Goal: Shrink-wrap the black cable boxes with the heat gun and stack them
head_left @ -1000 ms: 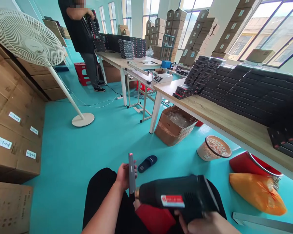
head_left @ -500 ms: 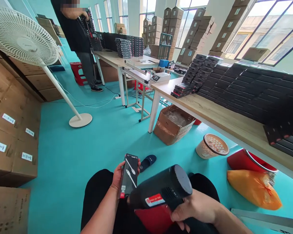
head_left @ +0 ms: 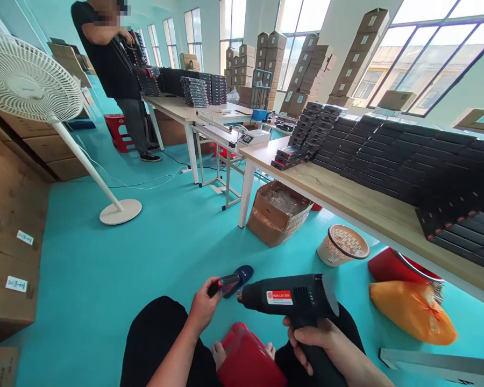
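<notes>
My left hand grips a slim black cable box by its near end. The box is turned edge-on, its far part looking glossy and see-through, perhaps from film. In my right hand is a black heat gun with a red and white label, held by its handle. Its nozzle points left at the box, a short gap away from it. A red plastic stool lies low between my legs, and a dark slipper rests on the floor behind the box.
To the right, a long table carries stacked black boxes. Beneath it are an open carton, a waste basket and an orange bag. A fan and cartons stand left. One person stands at the far table.
My left hand has turned the box from face-up to edge-on. The heat gun has moved right and levelled, its nozzle now clear of the box. The view has shifted slightly.
</notes>
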`<move>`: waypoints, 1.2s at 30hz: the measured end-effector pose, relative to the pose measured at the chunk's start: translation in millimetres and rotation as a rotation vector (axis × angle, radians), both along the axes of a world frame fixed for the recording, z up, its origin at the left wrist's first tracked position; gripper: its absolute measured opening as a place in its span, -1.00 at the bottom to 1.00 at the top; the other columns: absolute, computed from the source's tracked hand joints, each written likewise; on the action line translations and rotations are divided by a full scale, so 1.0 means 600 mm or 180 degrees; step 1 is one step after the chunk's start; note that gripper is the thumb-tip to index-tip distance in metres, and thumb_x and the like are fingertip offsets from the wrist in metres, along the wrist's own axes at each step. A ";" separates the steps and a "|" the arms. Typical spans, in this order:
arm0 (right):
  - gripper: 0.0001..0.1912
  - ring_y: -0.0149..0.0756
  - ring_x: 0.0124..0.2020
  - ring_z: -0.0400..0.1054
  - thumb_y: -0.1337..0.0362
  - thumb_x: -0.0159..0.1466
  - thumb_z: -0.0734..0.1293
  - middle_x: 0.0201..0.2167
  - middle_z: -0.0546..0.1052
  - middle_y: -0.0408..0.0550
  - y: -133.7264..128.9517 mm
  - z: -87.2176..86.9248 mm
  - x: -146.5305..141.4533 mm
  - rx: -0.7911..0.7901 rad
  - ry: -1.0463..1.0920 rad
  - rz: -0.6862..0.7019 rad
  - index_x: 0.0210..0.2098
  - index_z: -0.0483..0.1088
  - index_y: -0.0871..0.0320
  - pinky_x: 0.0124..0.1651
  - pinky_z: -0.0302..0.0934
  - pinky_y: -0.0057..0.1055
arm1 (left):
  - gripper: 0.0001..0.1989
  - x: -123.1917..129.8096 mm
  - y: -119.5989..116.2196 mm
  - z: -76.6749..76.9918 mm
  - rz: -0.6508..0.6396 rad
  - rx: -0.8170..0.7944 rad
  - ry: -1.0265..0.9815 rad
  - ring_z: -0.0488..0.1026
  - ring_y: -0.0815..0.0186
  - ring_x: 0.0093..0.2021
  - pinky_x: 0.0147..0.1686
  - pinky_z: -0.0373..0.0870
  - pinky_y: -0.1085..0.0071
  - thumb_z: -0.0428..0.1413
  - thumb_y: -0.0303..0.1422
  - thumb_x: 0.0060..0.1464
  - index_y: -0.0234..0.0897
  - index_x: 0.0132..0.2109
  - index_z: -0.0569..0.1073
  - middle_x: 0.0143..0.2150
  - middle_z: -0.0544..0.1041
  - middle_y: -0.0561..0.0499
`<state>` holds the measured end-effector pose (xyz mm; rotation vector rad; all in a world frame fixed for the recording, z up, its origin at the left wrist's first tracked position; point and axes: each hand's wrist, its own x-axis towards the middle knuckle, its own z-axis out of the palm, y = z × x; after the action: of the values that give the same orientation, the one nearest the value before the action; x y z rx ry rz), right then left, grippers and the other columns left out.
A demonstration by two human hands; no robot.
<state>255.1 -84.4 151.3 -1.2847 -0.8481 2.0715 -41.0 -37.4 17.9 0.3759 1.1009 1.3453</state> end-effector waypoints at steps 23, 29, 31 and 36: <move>-0.63 -0.34 -0.61 0.27 0.14 0.04 0.44 -0.64 0.46 -0.16 0.016 0.030 -0.041 0.0122 -0.0802 -0.0096 -0.21 0.46 0.23 -0.46 0.15 -0.37 | -0.74 -0.010 0.000 -0.041 -0.0201 0.0935 0.2601 0.52 0.15 -0.16 -0.07 0.43 0.22 0.14 -0.37 -0.14 -0.21 -0.23 0.60 -0.19 0.61 -0.05; -0.62 -0.32 -0.58 0.29 0.15 0.05 0.45 -0.62 0.47 -0.16 0.011 0.027 -0.041 0.0250 -0.0550 -0.0053 -0.19 0.47 0.23 -0.43 0.18 -0.36 | -0.73 -0.010 0.001 -0.033 -0.0152 0.0855 0.2530 0.52 0.12 -0.12 -0.03 0.42 0.20 0.14 -0.37 -0.20 -0.19 -0.26 0.61 -0.18 0.63 -0.04; -0.65 -0.34 -0.60 0.27 0.16 0.06 0.44 -0.65 0.46 -0.18 0.009 0.030 -0.044 0.0183 -0.0757 -0.0070 -0.21 0.46 0.22 -0.43 0.17 -0.36 | -0.73 -0.010 0.000 -0.031 -0.0212 0.0870 0.2552 0.53 0.13 -0.14 -0.04 0.43 0.20 0.14 -0.37 -0.18 -0.19 -0.26 0.61 -0.18 0.63 -0.04; -0.74 -0.34 -0.59 0.28 0.20 0.04 0.42 -0.64 0.46 -0.13 -0.005 0.032 -0.072 0.0181 -0.0384 0.0380 -0.33 0.47 0.24 -0.45 0.16 -0.36 | -0.74 -0.007 0.000 -0.035 -0.0313 0.0972 0.2688 0.52 0.12 -0.11 -0.02 0.42 0.20 0.20 -0.36 -0.16 -0.20 -0.23 0.63 -0.12 0.62 -0.08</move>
<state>212.0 -87.2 170.3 -1.3694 -1.0532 2.0611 -45.1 -37.5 -3.4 1.2883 1.5237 1.2868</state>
